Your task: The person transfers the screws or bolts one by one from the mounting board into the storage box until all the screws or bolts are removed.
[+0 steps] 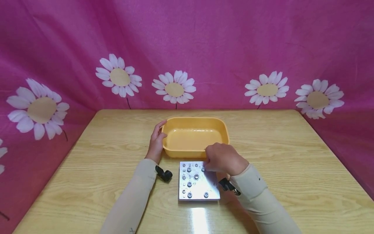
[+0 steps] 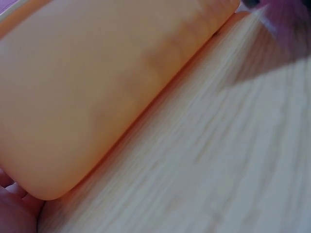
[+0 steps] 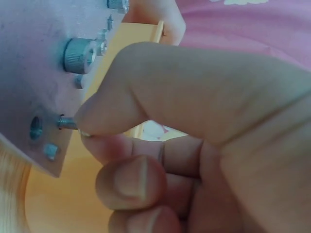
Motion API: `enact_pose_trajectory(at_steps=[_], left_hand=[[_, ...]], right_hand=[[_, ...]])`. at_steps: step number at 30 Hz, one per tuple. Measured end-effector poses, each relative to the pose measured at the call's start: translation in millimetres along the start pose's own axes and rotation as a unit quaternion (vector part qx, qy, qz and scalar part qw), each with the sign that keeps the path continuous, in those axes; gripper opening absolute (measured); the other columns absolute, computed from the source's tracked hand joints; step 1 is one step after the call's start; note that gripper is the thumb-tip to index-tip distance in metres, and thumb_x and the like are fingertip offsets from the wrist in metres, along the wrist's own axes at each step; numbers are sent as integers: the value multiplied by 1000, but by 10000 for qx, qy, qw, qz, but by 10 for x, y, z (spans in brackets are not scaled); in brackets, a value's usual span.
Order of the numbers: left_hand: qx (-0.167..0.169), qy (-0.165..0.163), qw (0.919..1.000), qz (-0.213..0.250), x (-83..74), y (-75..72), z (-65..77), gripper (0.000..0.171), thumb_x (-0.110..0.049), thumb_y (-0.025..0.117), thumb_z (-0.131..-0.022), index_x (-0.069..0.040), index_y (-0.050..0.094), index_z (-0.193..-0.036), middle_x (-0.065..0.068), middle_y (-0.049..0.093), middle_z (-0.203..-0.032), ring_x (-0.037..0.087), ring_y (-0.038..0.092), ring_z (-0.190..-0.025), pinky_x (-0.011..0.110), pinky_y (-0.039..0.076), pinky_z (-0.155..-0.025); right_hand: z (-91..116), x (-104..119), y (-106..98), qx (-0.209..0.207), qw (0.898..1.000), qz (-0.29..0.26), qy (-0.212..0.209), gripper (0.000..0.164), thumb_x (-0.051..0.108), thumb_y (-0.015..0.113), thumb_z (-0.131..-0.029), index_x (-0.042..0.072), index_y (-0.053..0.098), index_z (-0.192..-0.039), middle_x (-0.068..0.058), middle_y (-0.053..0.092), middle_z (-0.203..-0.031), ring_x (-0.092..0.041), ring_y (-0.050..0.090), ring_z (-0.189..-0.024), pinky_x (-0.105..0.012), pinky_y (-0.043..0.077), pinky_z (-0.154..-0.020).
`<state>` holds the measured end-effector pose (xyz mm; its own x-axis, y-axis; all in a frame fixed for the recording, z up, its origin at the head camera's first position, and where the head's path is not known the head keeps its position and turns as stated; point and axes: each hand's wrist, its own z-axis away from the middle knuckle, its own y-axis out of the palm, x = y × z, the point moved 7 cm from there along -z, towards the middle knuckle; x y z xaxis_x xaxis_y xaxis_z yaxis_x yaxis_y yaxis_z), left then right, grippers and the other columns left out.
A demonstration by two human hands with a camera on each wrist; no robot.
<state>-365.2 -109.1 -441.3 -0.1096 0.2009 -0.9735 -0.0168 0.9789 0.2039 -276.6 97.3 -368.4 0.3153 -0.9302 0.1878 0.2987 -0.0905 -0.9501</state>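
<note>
A square metal plate (image 1: pixel 204 186) lies on the table, with several socket-head screws standing in its face. My right hand (image 1: pixel 223 159) is over the plate's far right corner. In the right wrist view its thumb and index finger pinch a small screw (image 3: pixel 67 122), whose threaded end meets the plate. Beside that screw are a bare hole (image 3: pixel 36 127) and a larger socket-head screw (image 3: pixel 79 56). My left hand (image 1: pixel 156 143) holds the left end of a yellow plastic tray (image 1: pixel 184 154), thumb at the rim. The left wrist view shows mostly the tray's outer wall.
The wooden table (image 1: pixel 277 146) carries the tray just beyond the plate. A pink curtain (image 1: pixel 216 48) with daisies hangs around the table's back and sides. Black wrist mounts (image 1: pixel 165 175) stick out from both sleeves near the plate.
</note>
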Motion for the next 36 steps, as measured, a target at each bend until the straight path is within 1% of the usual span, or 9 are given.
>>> enact_pose_trajectory(at_steps=[3, 8, 14, 20, 23, 30, 33, 36], left_hand=[[-25, -33, 10000, -70, 6, -7, -1, 58, 2, 37, -88, -15, 43, -143, 8, 41, -145, 24, 45, -123, 39, 40, -99], [-69, -97, 9997, -202, 15, -25, 4, 57, 0, 38, -88, -16, 44, -143, 5, 41, -145, 23, 44, -124, 41, 39, -100], [-94, -39, 9995, -293, -10, -30, 4, 57, -1, 38, -89, -16, 44, -143, 3, 40, -147, 22, 42, -127, 42, 37, -103], [-64, 19, 9997, -247, -14, -25, -4, 57, 0, 38, -89, -15, 43, -144, 4, 40, -147, 23, 42, -126, 41, 38, -102], [-83, -4, 9997, -228, -1, -28, -4, 57, 1, 38, -88, -14, 43, -143, 6, 39, -147, 25, 43, -126, 43, 38, -102], [-76, -113, 9996, -234, 20, -19, 8, 57, 0, 38, -89, -17, 44, -142, 6, 40, -145, 25, 44, -123, 43, 39, -101], [-52, -104, 9997, -208, 5, -11, 11, 57, 0, 38, -89, -16, 44, -143, 7, 41, -144, 26, 44, -122, 43, 39, -101], [-34, -104, 9997, -240, 1, -4, 6, 57, 0, 38, -89, -15, 43, -144, 7, 41, -144, 26, 44, -123, 43, 39, -101]], right_hand=[[10, -4, -16, 6, 10000, -20, -17, 18, 23, 75, -78, 14, 60, -72, -2, 56, -63, -19, 53, -59, -29, 42, -56], [32, -7, -47, 54, 10000, -17, 21, 22, 27, 76, -78, 15, 60, -71, -2, 57, -63, -18, 53, -59, -29, 42, -56], [47, -4, -75, 165, 9998, -74, 78, 21, 28, 76, -79, 14, 62, -73, -3, 57, -64, -19, 53, -60, -29, 42, -56], [58, -29, -68, 288, 9993, -155, 155, 18, 25, 76, -78, 14, 61, -74, -3, 55, -65, -19, 52, -60, -29, 42, -55], [60, -36, -60, 317, 9992, -195, 162, 19, 26, 76, -79, 14, 62, -74, -4, 55, -65, -19, 52, -60, -29, 42, -56], [80, -34, -90, 191, 9996, -171, 154, 23, 30, 77, -78, 14, 61, -77, -2, 59, -67, -18, 54, -62, -29, 43, -58], [94, -36, -128, 92, 9993, -320, 144, 22, 28, 76, -78, 13, 61, -78, -2, 59, -68, -18, 54, -63, -29, 44, -59], [107, -32, -183, -110, 9982, -582, -16, 18, 24, 75, -78, 13, 60, -77, -1, 59, -67, -18, 53, -63, -29, 43, -59]])
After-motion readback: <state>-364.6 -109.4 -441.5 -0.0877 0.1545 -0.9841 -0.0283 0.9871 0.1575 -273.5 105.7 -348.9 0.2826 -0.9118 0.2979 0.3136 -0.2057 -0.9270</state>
